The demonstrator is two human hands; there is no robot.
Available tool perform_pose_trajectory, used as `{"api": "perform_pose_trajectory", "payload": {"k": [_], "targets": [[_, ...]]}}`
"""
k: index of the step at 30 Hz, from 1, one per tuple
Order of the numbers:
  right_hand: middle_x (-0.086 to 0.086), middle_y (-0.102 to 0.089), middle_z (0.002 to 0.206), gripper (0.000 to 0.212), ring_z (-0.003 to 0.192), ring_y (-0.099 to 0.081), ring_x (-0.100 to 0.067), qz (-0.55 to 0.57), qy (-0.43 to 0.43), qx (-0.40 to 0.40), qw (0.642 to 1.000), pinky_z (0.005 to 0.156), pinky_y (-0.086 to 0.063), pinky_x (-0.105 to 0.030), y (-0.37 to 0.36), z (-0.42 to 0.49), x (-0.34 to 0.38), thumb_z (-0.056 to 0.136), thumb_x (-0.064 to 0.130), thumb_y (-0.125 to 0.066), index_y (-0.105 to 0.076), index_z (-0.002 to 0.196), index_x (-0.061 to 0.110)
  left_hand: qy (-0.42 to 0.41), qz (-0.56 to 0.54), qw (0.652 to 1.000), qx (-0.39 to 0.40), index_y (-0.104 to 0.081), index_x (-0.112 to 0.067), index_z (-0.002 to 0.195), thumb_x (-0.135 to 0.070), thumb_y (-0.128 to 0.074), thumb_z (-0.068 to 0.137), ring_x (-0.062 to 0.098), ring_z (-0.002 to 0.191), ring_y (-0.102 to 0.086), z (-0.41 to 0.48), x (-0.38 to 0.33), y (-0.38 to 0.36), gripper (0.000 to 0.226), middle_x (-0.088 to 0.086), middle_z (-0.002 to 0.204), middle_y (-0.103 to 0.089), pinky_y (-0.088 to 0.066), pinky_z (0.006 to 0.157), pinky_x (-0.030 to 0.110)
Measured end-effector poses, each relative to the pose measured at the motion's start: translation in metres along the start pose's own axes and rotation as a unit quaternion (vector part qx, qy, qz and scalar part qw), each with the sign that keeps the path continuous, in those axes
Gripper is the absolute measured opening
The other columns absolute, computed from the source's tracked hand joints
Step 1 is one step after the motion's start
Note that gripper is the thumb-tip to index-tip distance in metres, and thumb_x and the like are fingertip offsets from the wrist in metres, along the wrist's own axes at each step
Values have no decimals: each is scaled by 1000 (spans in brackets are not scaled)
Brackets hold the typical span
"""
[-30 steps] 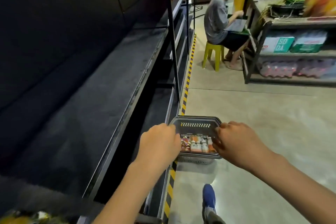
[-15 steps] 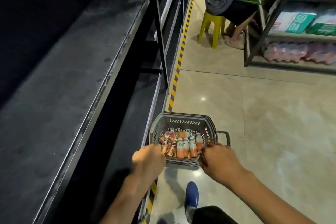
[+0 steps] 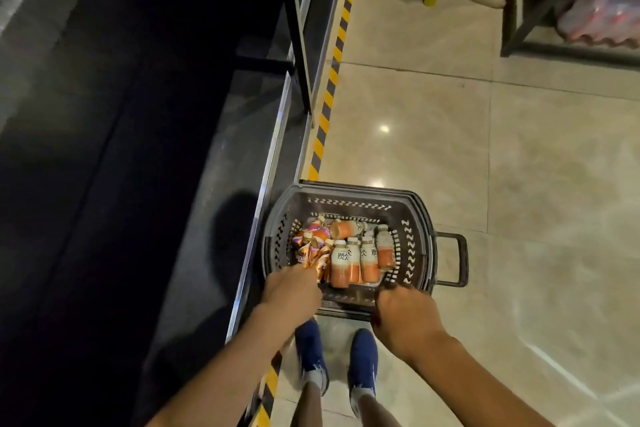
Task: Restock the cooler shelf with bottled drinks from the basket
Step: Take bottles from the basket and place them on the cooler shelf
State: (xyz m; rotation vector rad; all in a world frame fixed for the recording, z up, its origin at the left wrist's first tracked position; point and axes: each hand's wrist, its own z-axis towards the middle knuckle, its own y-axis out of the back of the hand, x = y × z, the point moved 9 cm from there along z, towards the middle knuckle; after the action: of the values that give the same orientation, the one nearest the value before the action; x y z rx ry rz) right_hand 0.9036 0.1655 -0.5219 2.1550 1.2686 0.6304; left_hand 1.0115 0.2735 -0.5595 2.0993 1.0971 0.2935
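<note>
Orange bottled drinks (image 3: 353, 262) lie packed in the dark basket (image 3: 346, 191), which is low over the floor (image 3: 536, 184), right beside the front edge of the cooler shelf (image 3: 207, 204). Our left hand (image 3: 291, 291) and right hand (image 3: 405, 315) each curl round its near rim, above our blue shoes (image 3: 362, 364)

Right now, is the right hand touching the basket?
Touching. The head view shows the right hand with its fingers curled over the near rim of the basket, no gap between them.
</note>
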Motion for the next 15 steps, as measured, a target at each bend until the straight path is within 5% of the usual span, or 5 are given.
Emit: {"api": "perform_pose_trajectory", "payload": {"k": [9,15], "targets": [[-10,-61,123,35,113,-59,-28,125,-34,41,991,91,-48,-35,-137,215,-2,97,39,-49,-60,119,14,27,-52,997,52,-64,-15,101,-29,-44,97,27,93,-64,194,72,-149,24,7,102,-67,-50,75,36],[-8,-69,105,29,97,-65,-26,174,-81,7,981,82,-54,-36,-216,328,-5,95,40,-52,-63,104,16,67,-69,995,13,-59,-16,110,-31,-49,96,24,89,-65,293,109,-227,23,4,97,-66,-53,74,37]]}}
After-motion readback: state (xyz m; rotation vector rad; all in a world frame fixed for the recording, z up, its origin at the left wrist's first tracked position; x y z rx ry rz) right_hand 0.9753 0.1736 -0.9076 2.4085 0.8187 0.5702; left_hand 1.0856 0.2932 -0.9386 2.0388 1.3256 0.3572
